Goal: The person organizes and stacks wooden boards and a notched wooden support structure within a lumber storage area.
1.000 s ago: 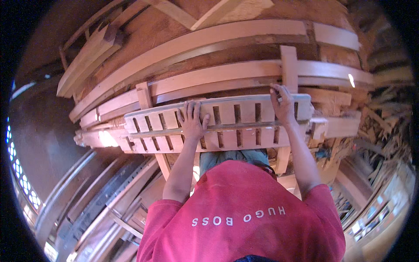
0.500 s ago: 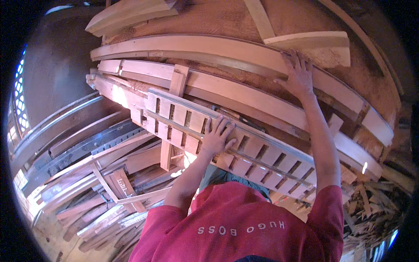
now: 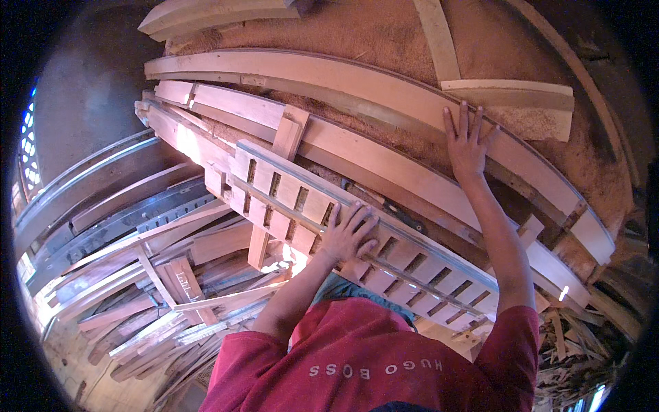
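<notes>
My left hand [image 3: 349,235] lies open, with fingers apart, on a long wooden piece [image 3: 384,276] cut with two rows of slots. This piece slants from upper left to lower right, just in front of my body. Farther off, my right hand [image 3: 468,145] stretches out with spread fingers, touching the near part of a long pale board [image 3: 322,72]. Between the two hands runs another long board [image 3: 391,161]. A short wooden crosspiece [image 3: 292,132] lies across it toward the left. Neither hand grips anything.
A short thick wood block [image 3: 515,103] and a narrow strip [image 3: 436,41] lie on the sawdust-covered surface [image 3: 371,34] beyond. Stacked planks [image 3: 130,302] fill the lower left. Scrap wood [image 3: 576,343] is heaped at the lower right. Another wood piece [image 3: 220,19] sits at the far left.
The view has tilted slightly. My right hand has drawn a little nearer, and its fingers are spread wider. My left hand stays on the slotted piece.
</notes>
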The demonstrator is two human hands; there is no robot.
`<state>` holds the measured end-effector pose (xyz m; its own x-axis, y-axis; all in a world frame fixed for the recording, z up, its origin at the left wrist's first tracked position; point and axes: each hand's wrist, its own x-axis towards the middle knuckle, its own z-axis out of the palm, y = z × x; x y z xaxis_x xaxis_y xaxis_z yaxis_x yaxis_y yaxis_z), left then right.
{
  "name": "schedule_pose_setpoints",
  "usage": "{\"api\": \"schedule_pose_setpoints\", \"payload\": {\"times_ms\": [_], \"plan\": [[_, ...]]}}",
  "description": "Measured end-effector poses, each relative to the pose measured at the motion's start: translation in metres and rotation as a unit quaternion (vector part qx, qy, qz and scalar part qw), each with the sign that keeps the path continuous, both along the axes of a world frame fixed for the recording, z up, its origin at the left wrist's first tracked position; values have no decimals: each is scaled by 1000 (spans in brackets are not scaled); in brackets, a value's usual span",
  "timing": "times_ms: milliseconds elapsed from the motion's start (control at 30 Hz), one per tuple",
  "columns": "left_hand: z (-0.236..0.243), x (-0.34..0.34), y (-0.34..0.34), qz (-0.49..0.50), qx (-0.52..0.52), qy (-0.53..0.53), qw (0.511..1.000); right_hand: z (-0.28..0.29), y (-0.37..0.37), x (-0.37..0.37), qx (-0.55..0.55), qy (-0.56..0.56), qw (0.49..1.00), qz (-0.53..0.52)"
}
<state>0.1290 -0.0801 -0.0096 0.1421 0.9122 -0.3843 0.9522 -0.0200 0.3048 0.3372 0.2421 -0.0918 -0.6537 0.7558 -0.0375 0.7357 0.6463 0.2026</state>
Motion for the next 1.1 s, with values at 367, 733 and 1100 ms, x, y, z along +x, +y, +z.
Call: {"api": "schedule_pose_setpoints", "payload": {"times_ms": [367,733,1100], "plan": [[13,-1,9,11,-1,-3,1000,76,57,-7,-239,-6,971,26],[11,-2,7,32,45,-34,998,111,188,20,-426,27,903,-53],[4,-2,3,37,95,-47,994,107,177,30,-327,138,930,-92]]}}
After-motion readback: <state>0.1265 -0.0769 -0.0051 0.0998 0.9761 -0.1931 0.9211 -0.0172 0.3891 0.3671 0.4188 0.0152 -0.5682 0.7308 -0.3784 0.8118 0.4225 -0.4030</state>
